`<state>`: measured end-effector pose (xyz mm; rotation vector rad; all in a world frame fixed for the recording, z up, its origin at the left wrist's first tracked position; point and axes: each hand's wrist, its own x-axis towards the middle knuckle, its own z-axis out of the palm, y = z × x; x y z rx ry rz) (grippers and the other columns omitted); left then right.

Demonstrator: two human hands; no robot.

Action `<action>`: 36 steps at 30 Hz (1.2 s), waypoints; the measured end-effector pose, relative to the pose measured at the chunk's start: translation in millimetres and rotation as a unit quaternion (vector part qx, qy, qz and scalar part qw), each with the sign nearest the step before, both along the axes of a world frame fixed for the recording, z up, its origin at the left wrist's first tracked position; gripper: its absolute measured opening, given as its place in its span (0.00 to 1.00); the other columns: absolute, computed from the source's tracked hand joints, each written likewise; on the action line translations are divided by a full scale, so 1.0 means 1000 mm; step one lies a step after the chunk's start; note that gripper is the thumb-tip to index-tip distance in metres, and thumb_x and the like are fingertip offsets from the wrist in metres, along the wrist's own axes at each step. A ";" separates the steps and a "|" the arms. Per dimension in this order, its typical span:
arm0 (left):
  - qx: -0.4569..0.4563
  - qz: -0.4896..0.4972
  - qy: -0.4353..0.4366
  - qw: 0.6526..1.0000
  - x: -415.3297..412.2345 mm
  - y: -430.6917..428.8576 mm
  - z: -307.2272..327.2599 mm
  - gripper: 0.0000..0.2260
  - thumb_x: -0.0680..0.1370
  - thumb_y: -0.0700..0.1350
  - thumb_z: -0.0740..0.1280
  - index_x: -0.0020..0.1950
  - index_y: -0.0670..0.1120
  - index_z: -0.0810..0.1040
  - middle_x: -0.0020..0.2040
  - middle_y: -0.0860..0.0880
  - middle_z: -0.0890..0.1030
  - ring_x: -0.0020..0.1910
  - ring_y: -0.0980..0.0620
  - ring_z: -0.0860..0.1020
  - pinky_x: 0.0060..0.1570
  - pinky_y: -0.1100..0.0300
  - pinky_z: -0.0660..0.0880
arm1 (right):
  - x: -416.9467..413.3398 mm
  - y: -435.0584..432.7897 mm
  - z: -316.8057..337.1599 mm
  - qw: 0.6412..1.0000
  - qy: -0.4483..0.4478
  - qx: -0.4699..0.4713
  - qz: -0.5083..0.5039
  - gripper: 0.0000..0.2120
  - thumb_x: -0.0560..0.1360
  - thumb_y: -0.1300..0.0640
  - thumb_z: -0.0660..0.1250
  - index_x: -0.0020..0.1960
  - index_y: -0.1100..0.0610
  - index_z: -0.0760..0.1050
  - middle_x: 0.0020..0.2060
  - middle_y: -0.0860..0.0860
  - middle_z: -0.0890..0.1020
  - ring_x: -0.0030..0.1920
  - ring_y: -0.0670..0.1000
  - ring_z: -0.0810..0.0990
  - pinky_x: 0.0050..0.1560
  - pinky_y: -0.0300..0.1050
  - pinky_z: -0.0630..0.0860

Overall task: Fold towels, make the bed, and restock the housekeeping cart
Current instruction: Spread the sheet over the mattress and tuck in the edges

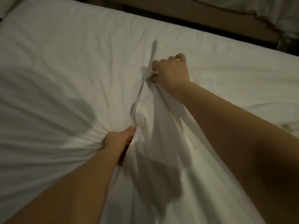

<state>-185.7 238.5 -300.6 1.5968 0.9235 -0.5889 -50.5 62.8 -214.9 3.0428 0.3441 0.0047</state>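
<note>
On the bed, a white sheet [68, 75] covers the mattress. The left hand [117, 141] grips a bunched fold near the middle; the right hand [171, 70] clutches gathered cloth farther away, fingers curled tight.

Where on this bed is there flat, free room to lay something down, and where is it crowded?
The smoothest free patch is the sheet at upper left, between the far bed edge and the left hand. A second lies right of the right hand, above that forearm. Between the hands it is crowded: both grip gathered fabric.
</note>
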 end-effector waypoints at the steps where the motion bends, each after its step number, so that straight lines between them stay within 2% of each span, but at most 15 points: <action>1: 0.002 0.005 0.003 1.000 0.001 0.001 -0.001 0.18 0.69 0.55 0.75 0.36 0.39 0.82 0.31 0.43 0.81 0.30 0.46 0.78 0.34 0.58 0.74 | -0.006 -0.007 0.004 1.000 -0.006 0.023 -0.019 0.18 0.74 0.44 0.64 0.60 0.51 0.73 0.57 0.53 0.78 0.60 0.58 0.73 0.64 0.53 0.58; 5: -0.001 -0.003 0.010 1.000 0.001 0.001 -0.007 0.20 0.68 0.56 0.75 0.39 0.38 0.82 0.36 0.41 0.83 0.33 0.44 0.80 0.39 0.56 0.76 | -0.059 -0.039 0.012 0.981 -0.054 0.112 -0.150 0.32 0.72 0.34 0.62 0.70 0.49 0.65 0.67 0.53 0.68 0.67 0.58 0.66 0.69 0.56 0.56; 8: 0.000 -0.009 0.010 1.000 0.001 0.002 -0.010 0.20 0.67 0.56 0.76 0.40 0.38 0.83 0.39 0.40 0.84 0.39 0.42 0.83 0.48 0.48 0.80 | -0.101 -0.055 -0.003 0.939 -0.045 0.146 -0.309 0.34 0.74 0.36 0.60 0.74 0.52 0.60 0.71 0.57 0.64 0.69 0.61 0.63 0.68 0.56 0.57; 11: -0.009 -0.006 0.013 1.000 0.002 0.004 -0.010 0.21 0.66 0.56 0.76 0.40 0.38 0.83 0.39 0.40 0.84 0.40 0.41 0.83 0.49 0.45 0.80 | -0.123 -0.063 -0.007 0.890 -0.036 0.190 -0.412 0.35 0.76 0.37 0.58 0.75 0.56 0.57 0.70 0.60 0.65 0.67 0.63 0.66 0.64 0.55 0.62; 13: -0.018 -0.001 0.011 1.000 0.002 0.002 -0.009 0.20 0.67 0.56 0.76 0.40 0.38 0.82 0.39 0.39 0.83 0.38 0.42 0.82 0.44 0.50 0.80 | -0.123 -0.067 -0.004 0.834 -0.014 0.315 -0.453 0.33 0.76 0.40 0.60 0.73 0.59 0.61 0.66 0.59 0.72 0.64 0.61 0.72 0.60 0.51 0.67; 16: -0.070 0.002 0.020 0.997 0.002 -0.001 -0.003 0.19 0.71 0.54 0.73 0.42 0.37 0.81 0.38 0.41 0.82 0.34 0.44 0.79 0.34 0.58 0.77 | -0.118 -0.070 -0.008 0.710 0.041 0.515 -0.479 0.23 0.72 0.47 0.70 0.60 0.62 0.76 0.47 0.55 0.82 0.48 0.57 0.80 0.48 0.47 0.74; 19: -0.100 0.002 0.024 0.995 0.001 -0.001 0.002 0.17 0.73 0.54 0.72 0.41 0.38 0.80 0.38 0.41 0.81 0.34 0.45 0.77 0.36 0.57 0.75 | -0.113 -0.074 -0.017 0.591 0.071 0.651 -0.471 0.11 0.73 0.58 0.72 0.51 0.63 0.78 0.36 0.52 0.80 0.37 0.50 0.79 0.38 0.40 0.76; 20: -0.100 0.003 0.024 0.995 0.000 -0.001 0.002 0.17 0.73 0.54 0.71 0.40 0.39 0.79 0.37 0.42 0.81 0.33 0.45 0.77 0.36 0.57 0.74 | -0.112 -0.075 -0.020 0.575 0.071 0.669 -0.465 0.07 0.74 0.60 0.71 0.50 0.62 0.78 0.34 0.51 0.80 0.34 0.48 0.78 0.35 0.38 0.75; 23: -0.077 0.005 -0.011 0.997 0.010 -0.004 0.010 0.17 0.74 0.53 0.71 0.34 0.40 0.77 0.25 0.46 0.79 0.25 0.49 0.76 0.25 0.64 0.73 | -0.114 -0.078 -0.023 0.605 0.088 0.643 -0.462 0.09 0.76 0.59 0.69 0.37 0.59 0.74 0.24 0.50 0.74 0.21 0.44 0.70 0.23 0.34 0.66; 25: -0.064 0.008 -0.041 0.997 0.028 -0.011 0.022 0.17 0.74 0.53 0.71 0.33 0.41 0.77 0.21 0.48 0.76 0.19 0.52 0.74 0.20 0.66 0.70 | -0.112 -0.081 -0.026 0.617 0.098 0.625 -0.469 0.13 0.76 0.56 0.68 0.34 0.57 0.72 0.26 0.52 0.72 0.18 0.43 0.68 0.21 0.35 0.64; 28: -0.083 0.038 -0.093 0.991 0.061 -0.017 0.026 0.15 0.71 0.55 0.73 0.39 0.43 0.79 0.33 0.45 0.82 0.29 0.49 0.80 0.29 0.60 0.77 | -0.105 -0.081 -0.022 0.592 0.112 0.647 -0.467 0.09 0.77 0.58 0.66 0.40 0.60 0.74 0.29 0.53 0.72 0.21 0.44 0.71 0.19 0.33 0.66; 30: -0.070 0.065 -0.104 0.990 0.077 -0.020 0.013 0.19 0.64 0.58 0.76 0.39 0.43 0.80 0.41 0.42 0.83 0.38 0.44 0.82 0.42 0.51 0.81 | -0.098 -0.084 -0.017 0.606 0.131 0.648 -0.441 0.07 0.77 0.59 0.66 0.42 0.60 0.75 0.30 0.53 0.74 0.29 0.48 0.73 0.26 0.36 0.70; 32: -0.037 0.075 -0.098 0.992 0.086 -0.021 0.006 0.18 0.64 0.57 0.77 0.38 0.43 0.79 0.41 0.42 0.83 0.41 0.44 0.82 0.50 0.48 0.80 | -0.085 -0.086 -0.008 0.659 0.136 0.622 -0.400 0.08 0.77 0.59 0.66 0.40 0.60 0.76 0.32 0.54 0.77 0.36 0.52 0.75 0.34 0.38 0.73; 35: -0.056 0.089 -0.071 0.992 0.100 -0.028 0.011 0.17 0.69 0.53 0.76 0.39 0.40 0.77 0.36 0.44 0.81 0.38 0.46 0.80 0.48 0.52 0.78 | -0.044 -0.094 0.015 0.841 0.079 0.432 -0.317 0.08 0.76 0.55 0.66 0.49 0.59 0.81 0.41 0.54 0.80 0.46 0.54 0.78 0.45 0.45 0.71; 36: -0.056 0.086 -0.060 0.993 0.104 -0.028 0.009 0.17 0.69 0.53 0.76 0.39 0.40 0.77 0.32 0.45 0.81 0.37 0.46 0.79 0.46 0.53 0.77 | -0.027 -0.095 0.026 0.882 0.052 0.368 -0.291 0.08 0.77 0.54 0.65 0.49 0.56 0.81 0.42 0.54 0.80 0.47 0.55 0.78 0.45 0.46 0.71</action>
